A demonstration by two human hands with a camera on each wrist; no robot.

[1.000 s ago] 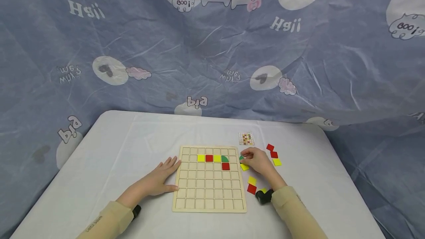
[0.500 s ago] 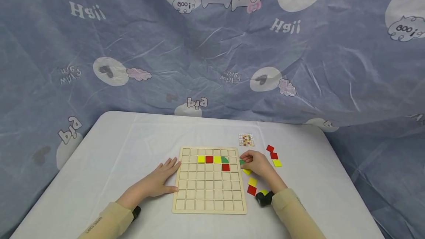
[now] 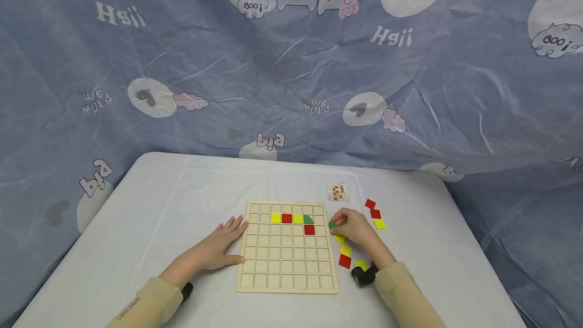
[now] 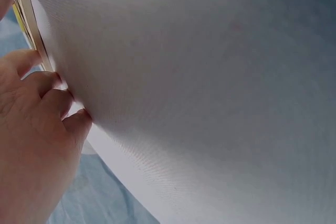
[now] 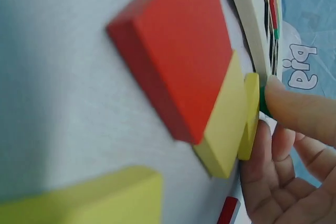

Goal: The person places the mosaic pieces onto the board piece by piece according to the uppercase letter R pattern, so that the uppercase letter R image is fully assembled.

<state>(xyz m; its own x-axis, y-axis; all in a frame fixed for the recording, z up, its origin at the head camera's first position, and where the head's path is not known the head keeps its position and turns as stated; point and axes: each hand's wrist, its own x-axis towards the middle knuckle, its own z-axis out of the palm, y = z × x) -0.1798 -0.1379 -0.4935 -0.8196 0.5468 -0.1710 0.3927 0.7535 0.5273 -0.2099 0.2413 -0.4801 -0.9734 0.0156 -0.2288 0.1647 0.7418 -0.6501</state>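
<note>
In the head view a pale wooden grid board point(image 3: 287, 267) lies on the table. My left hand point(image 3: 220, 248), fingers spread, rests at its left edge; the left wrist view shows the fingertips along the board's side. My right hand point(image 3: 355, 227) is just beyond the right edge, pinching a green piece point(image 3: 333, 225) between thumb and fingers. Most of this piece is hidden by the thumb point(image 5: 294, 106) in the right wrist view. A yellow tile point(image 3: 339, 239) lies right below those fingers. On the board are two yellow tiles, a red tile point(image 3: 287, 218) and a green quarter-round tile point(image 3: 308, 219), with another red tile point(image 3: 309, 230) under it.
Right of the board lie a yellow tile point(image 3: 345, 250) and a red tile point(image 3: 344, 261) touching, and another yellow tile point(image 3: 361, 264) near the wrist camera point(image 3: 363, 276). Farther right are two red tiles and a yellow tile point(image 3: 379, 223). A small pattern card point(image 3: 337, 192) lies behind.
My right hand has slid slightly toward me along the board's right edge with the green piece. The yellow tile below it has shifted the same way. My left hand has stayed in place.
</note>
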